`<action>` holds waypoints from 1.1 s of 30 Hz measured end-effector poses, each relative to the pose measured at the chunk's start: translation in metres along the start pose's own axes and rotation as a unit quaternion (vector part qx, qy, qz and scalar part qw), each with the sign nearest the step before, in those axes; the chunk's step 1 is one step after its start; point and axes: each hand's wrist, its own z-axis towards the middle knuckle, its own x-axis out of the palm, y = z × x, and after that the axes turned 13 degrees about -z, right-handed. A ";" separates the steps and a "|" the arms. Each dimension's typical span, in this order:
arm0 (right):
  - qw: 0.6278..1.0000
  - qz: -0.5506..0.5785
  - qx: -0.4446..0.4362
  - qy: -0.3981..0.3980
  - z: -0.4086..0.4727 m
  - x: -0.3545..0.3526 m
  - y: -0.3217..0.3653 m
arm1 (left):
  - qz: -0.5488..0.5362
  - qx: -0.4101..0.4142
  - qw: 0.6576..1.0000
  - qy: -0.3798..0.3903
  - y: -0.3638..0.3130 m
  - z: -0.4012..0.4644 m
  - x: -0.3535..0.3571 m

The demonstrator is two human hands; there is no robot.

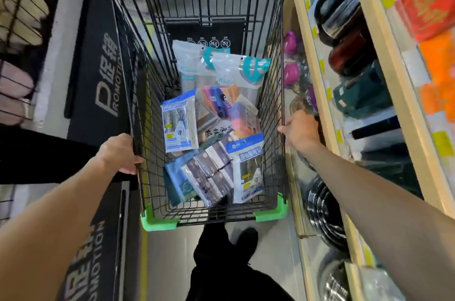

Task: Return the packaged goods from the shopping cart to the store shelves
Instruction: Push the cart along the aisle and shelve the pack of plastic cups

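Shelving [320, 94] of pale wood ran along the right side, its levels holding dark cases, a teal box, red and orange packs, and yellow price tags on the edges. Opposite it, on the left, stood a black display panel [98, 84] lettered "PROMOTION", with a wire rack of pale slippers [19, 37] beyond it. Between the two stood the shopping cart [268, 94], a black wire basket with green plastic corners at its near end, seen from above. The person's dark trousers and shoes [246, 241] showed on the grey floor just behind it.

Packaged goods [211, 128] lay in a loose pile on the cart's bottom: two clear bags with teal trim [236, 71] leaned at the far end, a blue-topped packet [178, 126] stood against the left wall, another blue-topped packet [247, 172] lay at the near right, and a bundle of dark flat packets [209, 175] sat beside it, overlapping a teal pouch. Small orange and purple packs filled the middle.

The left hand [120, 153] had its grip curled round the cart's left top rim. The right hand [299, 129] had its grip closed on the right top rim, just beside the shelving.
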 end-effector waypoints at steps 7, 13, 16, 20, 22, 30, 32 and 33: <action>0.921 -0.307 -0.190 -0.150 -0.039 0.000 0.000 | 0.199 0.011 0.980 -0.014 -0.047 -0.024 -0.004; 0.956 -0.195 -0.213 -0.051 -0.027 0.041 0.051 | 0.063 0.227 0.967 -0.098 -0.130 0.028 -0.016; 0.993 -0.005 -0.106 0.043 -0.004 0.059 0.059 | -0.122 0.216 0.964 -0.094 -0.156 0.077 -0.013; 0.990 0.089 -0.050 0.095 0.042 0.064 0.063 | -0.240 0.147 0.949 -0.141 -0.178 0.134 -0.009; 0.982 0.158 -0.015 0.106 0.063 0.066 0.064 | -0.304 0.066 0.943 -0.121 -0.177 0.159 0.000; 0.955 0.270 0.075 0.097 0.128 0.100 0.063 | -0.441 0.049 0.895 -0.047 -0.135 0.228 0.047; 0.946 0.301 0.081 0.084 0.134 0.107 0.064 | -0.446 0.074 0.891 -0.041 -0.133 0.225 0.051; 0.946 0.305 0.078 0.077 0.134 0.110 0.064 | -0.443 0.089 0.891 -0.036 -0.132 0.221 0.053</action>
